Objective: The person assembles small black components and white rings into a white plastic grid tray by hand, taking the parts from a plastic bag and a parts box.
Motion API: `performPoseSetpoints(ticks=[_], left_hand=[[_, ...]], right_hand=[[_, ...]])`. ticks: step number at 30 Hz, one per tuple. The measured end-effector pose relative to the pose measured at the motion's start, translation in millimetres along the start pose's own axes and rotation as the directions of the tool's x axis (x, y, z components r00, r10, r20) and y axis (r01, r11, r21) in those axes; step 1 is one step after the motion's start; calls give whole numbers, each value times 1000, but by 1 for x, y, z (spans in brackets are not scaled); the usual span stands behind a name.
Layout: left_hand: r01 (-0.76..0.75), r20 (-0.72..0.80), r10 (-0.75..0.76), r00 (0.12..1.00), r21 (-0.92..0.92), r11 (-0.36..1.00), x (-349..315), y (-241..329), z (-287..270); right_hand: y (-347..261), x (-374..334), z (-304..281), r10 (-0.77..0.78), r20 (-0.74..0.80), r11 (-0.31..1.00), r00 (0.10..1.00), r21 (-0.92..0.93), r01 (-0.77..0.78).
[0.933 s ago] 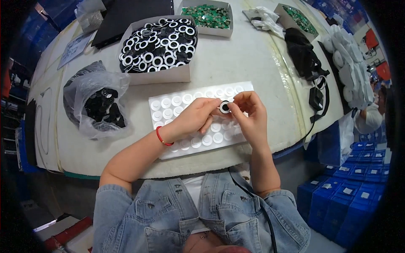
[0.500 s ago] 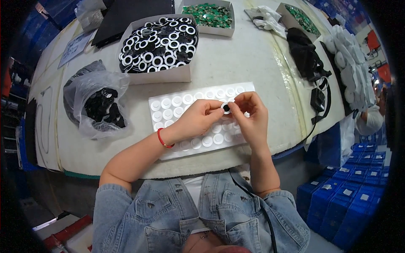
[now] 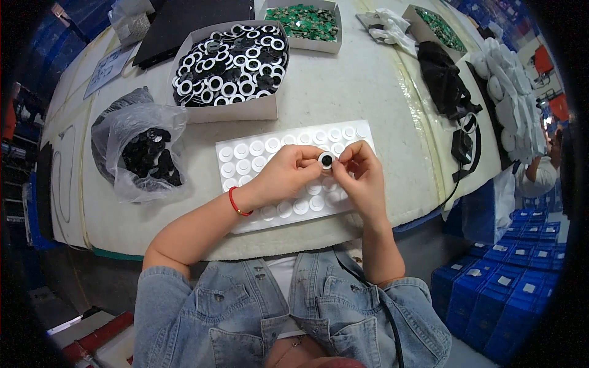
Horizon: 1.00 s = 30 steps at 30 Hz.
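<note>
My left hand pinches a small round part, a white ring with a black centre, between thumb and fingertips. At the ring's right edge are the bent thumb and forefinger of my right hand; its other fingers curl inward. Both hands are above a white sheet set with rows of white round discs. My hands cover part of those rows. Beyond the sheet, a cardboard box holds many similar black-and-white ring parts.
An open plastic bag with small black parts lies at left. Farther back are a box of green circuit boards and a black flat case. Black cloth and a cabled black device lie right. Blue bins stand beside the table.
The ring part has shifted slightly left and down, and its black centre now faces up more fully. My right thumb has drawn back from over it to its edge.
</note>
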<state>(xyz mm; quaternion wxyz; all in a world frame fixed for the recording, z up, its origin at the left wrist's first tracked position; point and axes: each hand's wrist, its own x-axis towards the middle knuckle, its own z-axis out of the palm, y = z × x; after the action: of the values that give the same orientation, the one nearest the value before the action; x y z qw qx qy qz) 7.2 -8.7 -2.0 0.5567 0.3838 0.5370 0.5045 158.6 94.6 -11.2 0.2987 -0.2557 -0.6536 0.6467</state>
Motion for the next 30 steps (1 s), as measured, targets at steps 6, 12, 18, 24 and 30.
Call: performPoseSetpoints(ticks=[6, 12, 18, 24, 30], left_hand=[[-112, -94, 117, 989, 57, 992, 2, -3, -4], [-248, -446, 439, 780, 424, 871, 2, 42, -54], [-349, -545, 614, 571, 516, 783, -1, 47, -70], [72, 0, -82, 997, -491, 868, -14, 42, -3], [21, -108, -63, 992, -352, 936, -11, 30, 6]], right_hand=[[-8, -5, 10, -34, 25, 988, 999, -150, 37], [-7, -4, 2, -107, -57, 972, 993, -217, 92], [-7, -5, 2, -102, -22, 966, 995, -240, 94], [-10, -15, 21, -159, 61, 985, 985, -64, 162], [-16, -21, 35, -300, 85, 886, 950, -343, 311]])
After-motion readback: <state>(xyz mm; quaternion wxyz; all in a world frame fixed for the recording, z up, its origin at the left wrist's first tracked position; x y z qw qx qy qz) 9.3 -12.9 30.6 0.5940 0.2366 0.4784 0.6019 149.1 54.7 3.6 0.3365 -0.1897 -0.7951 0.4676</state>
